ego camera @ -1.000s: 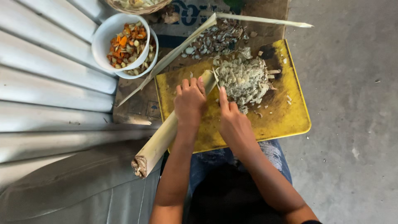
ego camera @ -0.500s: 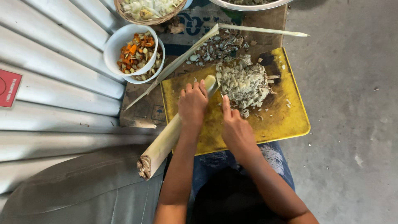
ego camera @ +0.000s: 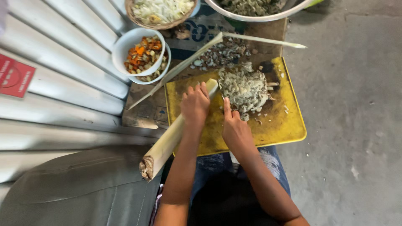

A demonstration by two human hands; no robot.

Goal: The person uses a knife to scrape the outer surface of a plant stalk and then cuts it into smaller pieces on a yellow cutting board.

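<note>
My left hand (ego camera: 195,103) presses down on a long pale stalk (ego camera: 165,144) whose cut tip rests on the yellow cutting board (ego camera: 284,125). My right hand (ego camera: 234,127) is closed around a knife, its index finger stretched along the blade; the knife itself is mostly hidden by the hand. The blade meets the stalk tip beside a pile of pale chopped pieces (ego camera: 245,88) on the board.
A white bowl of orange and brown chopped bits (ego camera: 140,54) stands left of the board. A woven basket of pale shreds (ego camera: 161,10) and a metal bowl (ego camera: 255,10) sit at the far edge. Thin stalk strips (ego camera: 259,40) lie across cardboard. Corrugated metal sheets (ego camera: 54,83) lie left, concrete floor right.
The view has shifted, so board and bowls sit lower and more rightward in frame. Both hands stay at the stalk tip on the board, with little visible change in grip.
</note>
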